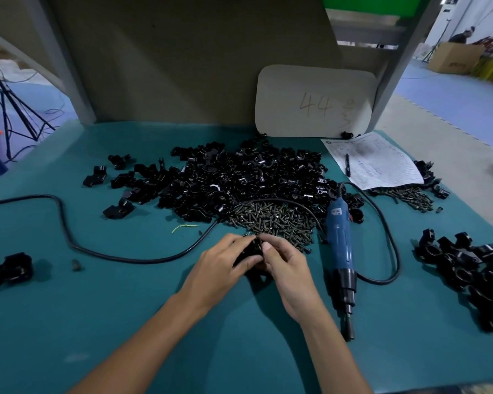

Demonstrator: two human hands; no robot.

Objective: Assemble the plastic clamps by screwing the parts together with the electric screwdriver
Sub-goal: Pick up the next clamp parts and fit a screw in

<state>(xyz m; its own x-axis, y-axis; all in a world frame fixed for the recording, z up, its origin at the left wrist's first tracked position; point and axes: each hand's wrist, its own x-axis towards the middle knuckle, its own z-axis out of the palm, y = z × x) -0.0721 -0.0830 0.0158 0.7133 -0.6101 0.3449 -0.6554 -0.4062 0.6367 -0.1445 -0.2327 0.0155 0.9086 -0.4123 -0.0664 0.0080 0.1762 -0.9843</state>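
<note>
I hold the clamp parts (251,251) pinched between left grip (221,268) and right grip (286,270), and letting go to reach the electric screwdriver (340,251) on the right could misalign them.

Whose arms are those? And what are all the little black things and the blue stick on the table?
Those are a person's own arms. The camera sits on their head and looks down, so you see what they see. The left hand and right hand hold one black clamp piece between their fingers. Behind them lie a big pile of clamp parts and a heap of screws. The blue stick is an electric screwdriver. It lies on the table beside the right hand, and nobody is holding it.
</note>
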